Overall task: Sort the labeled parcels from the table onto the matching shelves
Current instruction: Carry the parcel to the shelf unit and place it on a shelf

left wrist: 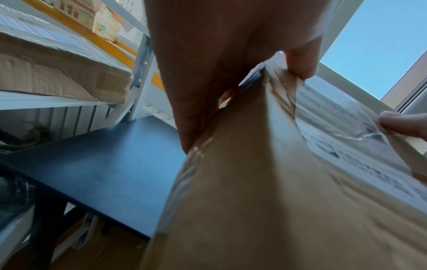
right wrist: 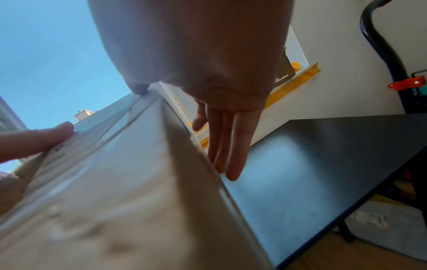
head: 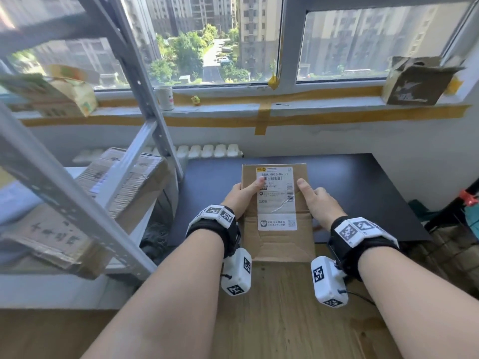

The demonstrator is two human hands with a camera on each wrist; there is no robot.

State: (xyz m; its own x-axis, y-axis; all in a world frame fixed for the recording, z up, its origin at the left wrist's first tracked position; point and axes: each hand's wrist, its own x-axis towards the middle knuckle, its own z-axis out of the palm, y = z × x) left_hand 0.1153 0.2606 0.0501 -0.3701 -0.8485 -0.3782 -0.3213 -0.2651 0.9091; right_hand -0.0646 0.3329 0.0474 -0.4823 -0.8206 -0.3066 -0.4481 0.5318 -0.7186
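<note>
A brown cardboard parcel [head: 277,203] with a white shipping label is held over the front edge of the black table [head: 363,193]. My left hand [head: 243,195] grips its left side, thumb on the label and fingers hidden beneath. My right hand [head: 316,200] holds the right side with its thumb laid on top. The right wrist view shows the parcel [right wrist: 104,201] with my straight fingers [right wrist: 228,146] flat against its side wall. Up close in the left wrist view, my left hand [left wrist: 219,64] wraps the parcel's [left wrist: 254,201] edge.
A grey metal shelf rack [head: 64,198] stands at the left and carries cardboard boxes [head: 124,182] on its lower shelf and a carton [head: 57,94] higher up. On the windowsill are a torn box [head: 414,81] and a cup [head: 165,98]. Wooden floor lies below.
</note>
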